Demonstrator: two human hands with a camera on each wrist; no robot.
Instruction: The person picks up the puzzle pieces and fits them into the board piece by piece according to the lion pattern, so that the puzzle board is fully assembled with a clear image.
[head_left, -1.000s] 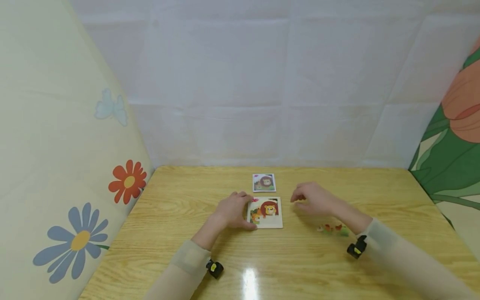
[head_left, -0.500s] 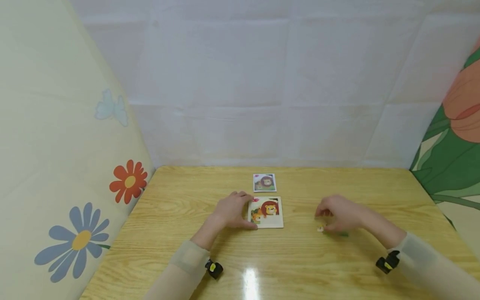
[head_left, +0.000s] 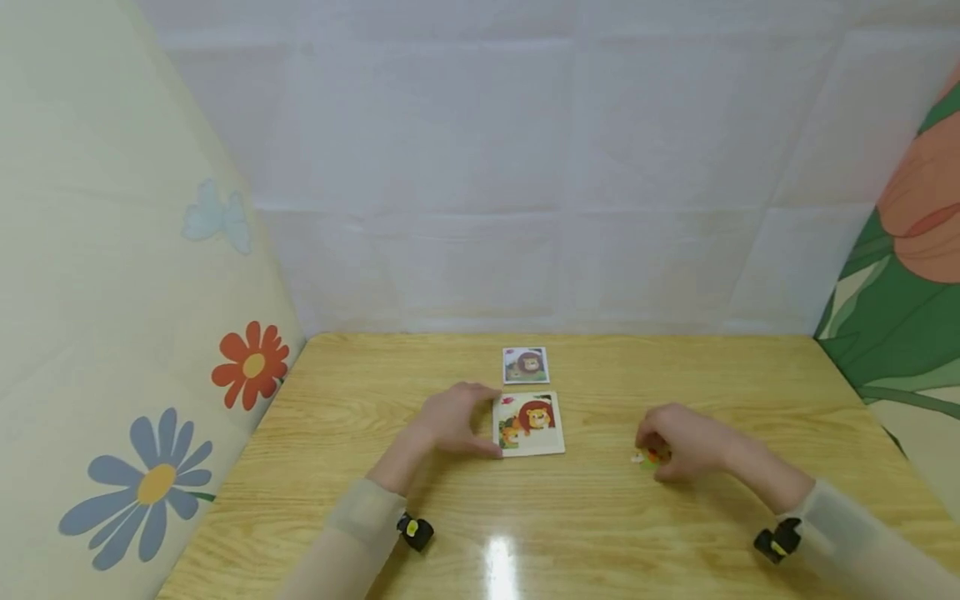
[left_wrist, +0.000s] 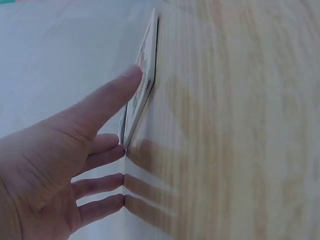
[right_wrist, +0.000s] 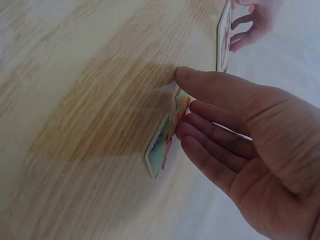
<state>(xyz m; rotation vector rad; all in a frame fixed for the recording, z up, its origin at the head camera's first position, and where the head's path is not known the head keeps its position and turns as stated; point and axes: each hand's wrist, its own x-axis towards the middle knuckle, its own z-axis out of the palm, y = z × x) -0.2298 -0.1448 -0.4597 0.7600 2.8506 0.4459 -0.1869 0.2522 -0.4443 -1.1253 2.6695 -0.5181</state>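
A square puzzle board (head_left: 551, 440) with a lion picture lies on the table, its lower right part blank white. My left hand (head_left: 452, 421) rests at the board's left side, thumb at the near corner and a finger at the far one. Its fingers are spread in the left wrist view. Several small puzzle pieces (right_wrist: 157, 150) with green and orange print lie to the right of the board. Over them my right hand (head_left: 692, 444) bends its thumb and fingers loosely, a gap between their tips. Part of the pieces is hidden behind that hand.
Beyond the board lies a smaller lion picture card (head_left: 526, 366). The wooden table (head_left: 577, 533) meets a white cloth (head_left: 555, 167) at the back. Flower-printed walls (head_left: 153, 483) stand at both sides.
My right hand has moved right and nearer, from beside the board to the loose pieces, and its thumb has shifted toward me. The left hand keeps its place at the board.
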